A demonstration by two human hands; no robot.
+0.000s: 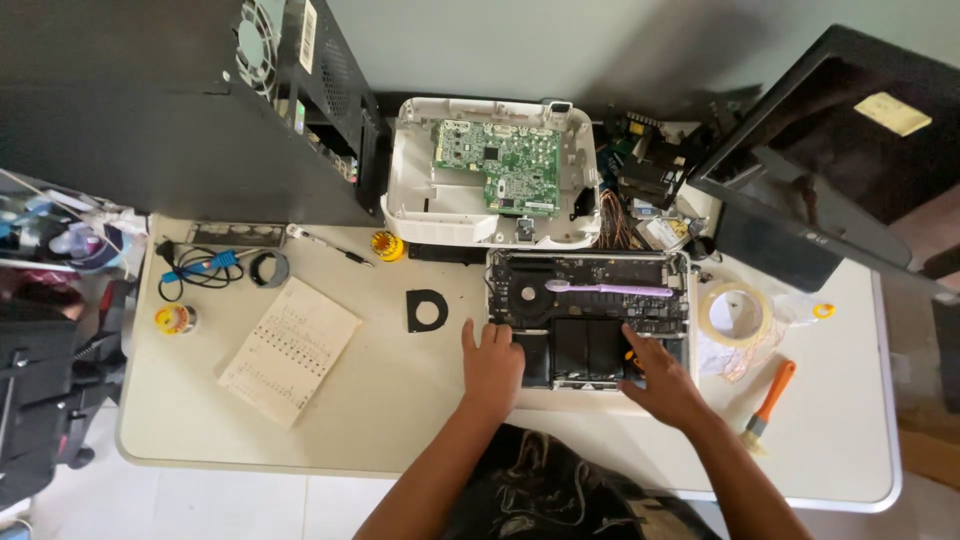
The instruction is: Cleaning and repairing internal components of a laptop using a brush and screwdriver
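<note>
Black-bayed laptop (590, 315) (1) under 2 hands, seemingly flat: left hand (492, 367), right hand (662, 385).

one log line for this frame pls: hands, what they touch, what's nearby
left hand: flat on opened silver laptop, lower-left corner | right hand: fingertips on its black battery cells | lilac toothbrush: lying across laptop | tape roll: right

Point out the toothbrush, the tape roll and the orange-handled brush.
toothbrush (612, 289), head view, middle of its purple handle
tape roll (712, 297), head view, left rim of the ring
brush (775, 388), head view, orange handle
</note>
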